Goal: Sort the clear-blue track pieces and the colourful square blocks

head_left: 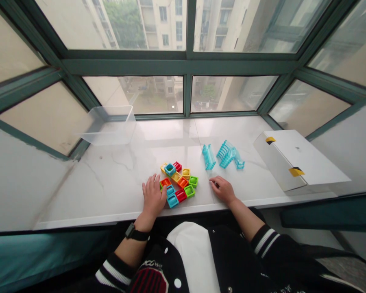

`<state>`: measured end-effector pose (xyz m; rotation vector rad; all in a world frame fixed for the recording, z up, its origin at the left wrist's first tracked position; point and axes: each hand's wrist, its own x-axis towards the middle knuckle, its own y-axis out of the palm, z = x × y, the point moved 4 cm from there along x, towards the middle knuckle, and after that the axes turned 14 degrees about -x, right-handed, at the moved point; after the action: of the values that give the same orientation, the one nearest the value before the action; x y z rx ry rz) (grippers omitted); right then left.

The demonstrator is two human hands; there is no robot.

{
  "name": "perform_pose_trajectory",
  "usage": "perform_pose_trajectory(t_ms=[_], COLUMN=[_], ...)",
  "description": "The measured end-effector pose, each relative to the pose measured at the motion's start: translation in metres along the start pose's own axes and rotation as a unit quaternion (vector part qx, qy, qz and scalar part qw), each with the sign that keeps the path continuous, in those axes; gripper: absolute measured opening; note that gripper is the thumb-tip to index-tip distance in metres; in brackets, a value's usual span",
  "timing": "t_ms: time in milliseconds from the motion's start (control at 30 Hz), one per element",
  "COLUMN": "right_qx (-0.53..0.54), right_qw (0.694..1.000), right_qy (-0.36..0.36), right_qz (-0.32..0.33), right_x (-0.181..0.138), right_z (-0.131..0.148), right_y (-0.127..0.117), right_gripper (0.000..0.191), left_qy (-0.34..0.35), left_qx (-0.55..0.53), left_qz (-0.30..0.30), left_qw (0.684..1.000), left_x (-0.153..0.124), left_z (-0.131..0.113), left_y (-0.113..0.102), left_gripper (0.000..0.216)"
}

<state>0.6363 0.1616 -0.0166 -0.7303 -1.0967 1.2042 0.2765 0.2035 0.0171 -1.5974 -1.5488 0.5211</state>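
Note:
A cluster of small coloured square blocks (178, 183) in orange, yellow, red, green and blue lies on the white marble sill (110, 179). My left hand (153, 196) rests flat on the sill, fingers spread, touching the left edge of the cluster. To the right of the blocks, my right hand (222, 189) lies on the sill with its fingers curled down; what is under them, if anything, is hidden. Just beyond it lie two groups of translucent blue ribbed track pieces (226, 154).
A clear plastic bin (110, 124) stands at the back left against the window. A white cardboard box (295, 160) with yellow-black tape lies at the right. Green window frames enclose the sill on three sides. A black watch is on my left wrist.

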Motion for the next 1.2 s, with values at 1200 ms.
perform_pose_trajectory(t_ms=[1200], right_qx=[-0.002], right_qw=[1.0], right_qy=[-0.004], right_qz=[-0.002], right_x=[0.001], right_z=[0.003], right_y=[-0.002], right_gripper=[0.022], left_qy=[0.135], left_qx=[0.031], left_qz=[0.07], left_qw=[0.988], left_x=[0.073], left_z=[0.024], left_y=[-0.003], left_gripper=[0.042])
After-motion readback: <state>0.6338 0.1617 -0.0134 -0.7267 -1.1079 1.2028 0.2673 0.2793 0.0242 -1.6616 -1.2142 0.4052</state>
